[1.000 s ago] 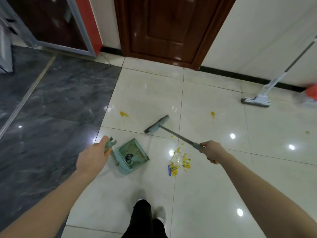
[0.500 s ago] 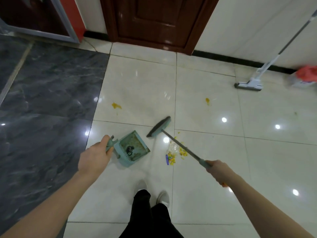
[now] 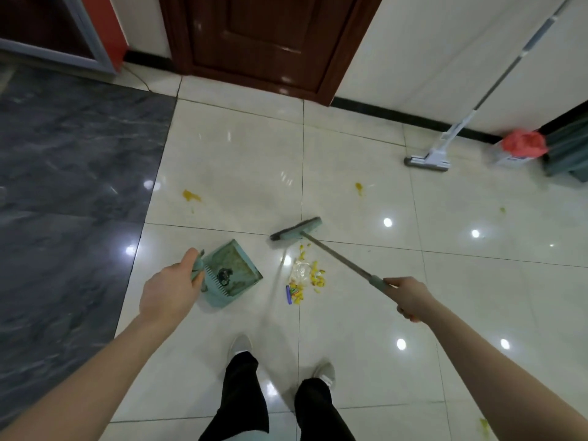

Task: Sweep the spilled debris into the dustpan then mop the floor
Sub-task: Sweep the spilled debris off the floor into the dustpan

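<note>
My left hand [image 3: 170, 291] grips the handle of a teal dustpan [image 3: 234, 272] that rests on the pale tiles with a dark clump inside. My right hand [image 3: 410, 297] holds the grey handle of a teal broom [image 3: 296, 229], whose head sits on the floor just beyond the debris. The debris pile [image 3: 305, 275] is yellow bits, clear plastic and a small blue piece, lying to the right of the dustpan. A white flat mop [image 3: 428, 162] leans on the far wall at the right.
Yellow stains mark the tiles at the left [image 3: 191, 195], the middle [image 3: 359, 187] and the lower right [image 3: 483, 424]. A dark door [image 3: 264, 39] is ahead. A red bag [image 3: 523, 144] and a dark bin [image 3: 568, 154] stand at the right. My shoes [image 3: 241, 343] are below.
The broom head has stayed beyond the pile while my right hand drew back slightly. The view has shifted, and the dustpan hand holds its place.
</note>
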Tool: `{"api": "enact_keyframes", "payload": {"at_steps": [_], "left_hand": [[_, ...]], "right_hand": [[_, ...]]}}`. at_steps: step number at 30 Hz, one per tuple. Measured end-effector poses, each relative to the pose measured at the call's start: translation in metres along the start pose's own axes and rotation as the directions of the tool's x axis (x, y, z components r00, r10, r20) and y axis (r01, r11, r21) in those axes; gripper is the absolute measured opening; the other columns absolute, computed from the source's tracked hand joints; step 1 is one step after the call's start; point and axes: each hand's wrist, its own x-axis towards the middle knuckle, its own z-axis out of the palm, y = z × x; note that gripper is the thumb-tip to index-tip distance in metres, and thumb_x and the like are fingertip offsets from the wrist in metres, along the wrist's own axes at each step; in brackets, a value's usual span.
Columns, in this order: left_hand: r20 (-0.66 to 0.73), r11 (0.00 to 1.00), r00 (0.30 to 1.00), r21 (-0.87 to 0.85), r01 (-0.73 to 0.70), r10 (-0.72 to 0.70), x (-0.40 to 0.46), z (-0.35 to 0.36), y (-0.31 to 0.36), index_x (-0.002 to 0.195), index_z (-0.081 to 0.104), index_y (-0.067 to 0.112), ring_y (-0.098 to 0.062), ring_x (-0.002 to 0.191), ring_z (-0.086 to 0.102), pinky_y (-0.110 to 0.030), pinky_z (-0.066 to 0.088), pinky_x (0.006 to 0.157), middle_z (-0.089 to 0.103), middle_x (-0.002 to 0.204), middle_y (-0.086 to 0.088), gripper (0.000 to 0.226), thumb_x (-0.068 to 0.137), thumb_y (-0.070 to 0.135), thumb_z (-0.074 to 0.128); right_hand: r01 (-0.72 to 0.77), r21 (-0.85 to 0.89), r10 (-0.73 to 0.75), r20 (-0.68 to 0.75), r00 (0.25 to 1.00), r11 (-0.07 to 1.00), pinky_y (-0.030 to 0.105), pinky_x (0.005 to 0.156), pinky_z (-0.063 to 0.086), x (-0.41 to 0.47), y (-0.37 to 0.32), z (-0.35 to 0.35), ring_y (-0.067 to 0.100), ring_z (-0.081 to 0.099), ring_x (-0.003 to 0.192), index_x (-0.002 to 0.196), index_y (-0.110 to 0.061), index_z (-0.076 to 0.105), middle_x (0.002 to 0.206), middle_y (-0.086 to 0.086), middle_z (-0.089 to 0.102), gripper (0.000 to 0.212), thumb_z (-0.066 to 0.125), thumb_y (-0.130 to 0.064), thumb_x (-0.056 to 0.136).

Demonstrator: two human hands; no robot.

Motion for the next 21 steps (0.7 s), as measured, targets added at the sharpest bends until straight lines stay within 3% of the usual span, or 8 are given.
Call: {"api": "enact_keyframes", "payload": {"at_steps": [4,7,11,14,17,21], "left_hand": [[0.020,1.000,1.000,0.009,-0.007,0.006,-0.003,0.005,0.008,0.111,0.044,0.020,-0.036,0.069,0.062,-0.033,0.041,0.054,0.066,0.077,-0.011,0.026,0.093,0.035,0.054],[0.039,1.000,0.999,0.004,-0.018,0.018,-0.006,0.009,0.016,0.109,0.043,0.021,-0.036,0.070,0.062,-0.033,0.041,0.055,0.066,0.078,-0.010,0.024,0.093,0.036,0.053],[0.049,0.998,0.997,0.012,-0.055,0.054,-0.001,0.010,0.033,0.108,0.042,0.023,-0.032,0.067,0.058,-0.033,0.041,0.054,0.066,0.080,-0.008,0.021,0.094,0.036,0.051],[0.051,0.995,0.995,0.022,-0.093,0.092,0.016,0.006,0.048,0.108,0.042,0.023,-0.028,0.064,0.050,-0.033,0.043,0.055,0.066,0.080,-0.008,0.020,0.094,0.035,0.051],[0.054,0.987,0.988,0.063,-0.147,0.144,0.037,-0.002,0.066,0.111,0.042,0.023,-0.029,0.064,0.050,-0.033,0.043,0.055,0.066,0.082,-0.011,0.022,0.095,0.036,0.051],[0.061,0.969,0.975,0.118,-0.219,0.213,0.057,-0.008,0.094,0.108,0.041,0.024,-0.029,0.063,0.049,-0.034,0.043,0.055,0.066,0.082,-0.011,0.022,0.095,0.038,0.051]], "right_hand": [[-0.063,0.088,0.063,0.012,0.998,0.994,0.026,0.049,0.041,0.040,-0.028,0.036,0.024,0.047,0.056,0.101,-0.001,0.065,0.062,0.007,0.045,0.042,0.049,-0.040,0.098],[-0.126,0.117,0.123,0.035,0.992,0.985,0.019,0.038,0.038,0.050,-0.039,0.064,0.021,0.045,0.047,0.073,-0.005,0.052,0.063,0.008,0.047,0.035,0.046,-0.025,0.101],[-0.153,-0.020,0.154,0.074,0.985,0.988,0.019,0.038,0.037,0.033,-0.008,0.061,0.021,0.048,0.043,0.101,-0.001,0.059,0.067,0.008,0.052,0.025,0.039,-0.017,0.099],[-0.158,-0.074,0.168,0.153,0.974,0.985,0.020,0.040,0.035,0.012,0.035,0.036,0.017,0.041,0.041,0.109,-0.004,0.060,0.067,0.005,0.047,0.033,0.041,-0.030,0.101],[-0.175,-0.077,0.188,0.210,0.959,0.981,0.022,0.042,0.033,-0.007,0.076,0.014,0.015,0.037,0.042,0.115,-0.006,0.058,0.070,0.005,0.045,0.033,0.041,-0.031,0.101],[-0.120,-0.052,0.125,0.130,0.984,0.991,0.020,0.038,0.033,-0.015,0.116,-0.017,0.015,0.039,0.040,0.126,-0.018,0.058,0.062,0.003,0.048,0.044,0.049,-0.049,0.098]]}}
